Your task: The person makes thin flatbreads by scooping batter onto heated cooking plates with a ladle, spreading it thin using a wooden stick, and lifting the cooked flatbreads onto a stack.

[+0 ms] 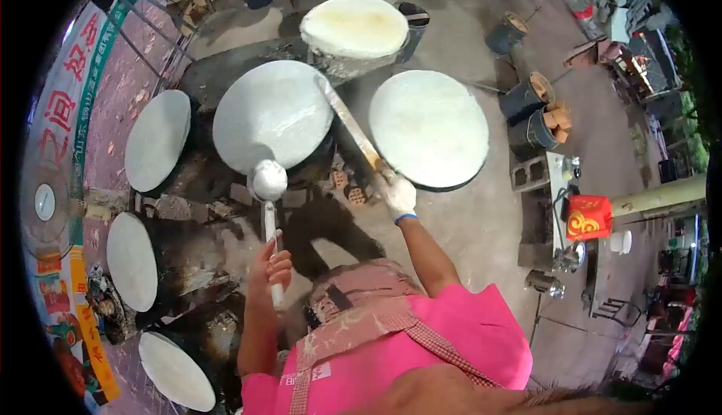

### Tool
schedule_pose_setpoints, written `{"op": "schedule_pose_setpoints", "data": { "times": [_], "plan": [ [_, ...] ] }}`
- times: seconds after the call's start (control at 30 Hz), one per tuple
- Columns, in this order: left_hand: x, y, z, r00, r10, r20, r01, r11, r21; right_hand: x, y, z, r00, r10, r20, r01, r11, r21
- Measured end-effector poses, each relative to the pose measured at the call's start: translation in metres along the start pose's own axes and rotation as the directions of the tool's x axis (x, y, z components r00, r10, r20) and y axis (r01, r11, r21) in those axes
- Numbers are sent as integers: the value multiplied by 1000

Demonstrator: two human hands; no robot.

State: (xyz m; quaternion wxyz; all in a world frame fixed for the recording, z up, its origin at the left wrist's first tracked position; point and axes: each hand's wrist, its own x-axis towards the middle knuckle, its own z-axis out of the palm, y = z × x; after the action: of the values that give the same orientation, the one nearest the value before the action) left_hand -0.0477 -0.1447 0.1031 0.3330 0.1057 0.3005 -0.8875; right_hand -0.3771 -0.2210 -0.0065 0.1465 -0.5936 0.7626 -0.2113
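My bare left hand (pixel 278 266) is closed round the handle of a ladle (pixel 269 180) whose bowl is full of white batter. The ladle is over the near edge of a round griddle (pixel 267 125) coated in wet white batter. My right hand (pixel 400 197), in a white work glove with a blue cuff, grips a long flat wooden spreader (pixel 350 123). The spreader's far end is at that griddle's right edge; whether it touches the batter I cannot tell. Just beyond the gloved hand is another round griddle (pixel 429 128), fully covered in white.
More white-coated griddles stand at the back (pixel 355 30) and along the left (pixel 158 140). Buckets (pixel 538 125) and loose bricks (pixel 556 120) are at the right, beside a table with a red bag (pixel 589 217). A fan (pixel 47 203) stands at far left.
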Motion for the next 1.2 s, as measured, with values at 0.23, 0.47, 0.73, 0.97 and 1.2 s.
{"op": "schedule_pose_setpoints", "data": {
  "times": [0.23,0.47,0.73,0.97,1.2],
  "plan": [
    [148,-63,28,973,-134,-187,137,991,4,-44,117,-103,878,453,154,-436,625,647],
    [320,-108,41,907,338,-251,-90,739,668,-72,159,-105,766,567,304,-567,371,735],
    [316,-97,14,838,460,-292,-145,705,694,-85,170,-119,957,287,24,-283,952,-118],
    [305,-85,14,856,418,-305,-146,760,633,-76,126,-90,787,511,347,-617,656,435],
    [168,-27,-7,974,-154,-168,209,898,388,-115,134,-98,880,290,375,-437,191,879]
  ]
}}
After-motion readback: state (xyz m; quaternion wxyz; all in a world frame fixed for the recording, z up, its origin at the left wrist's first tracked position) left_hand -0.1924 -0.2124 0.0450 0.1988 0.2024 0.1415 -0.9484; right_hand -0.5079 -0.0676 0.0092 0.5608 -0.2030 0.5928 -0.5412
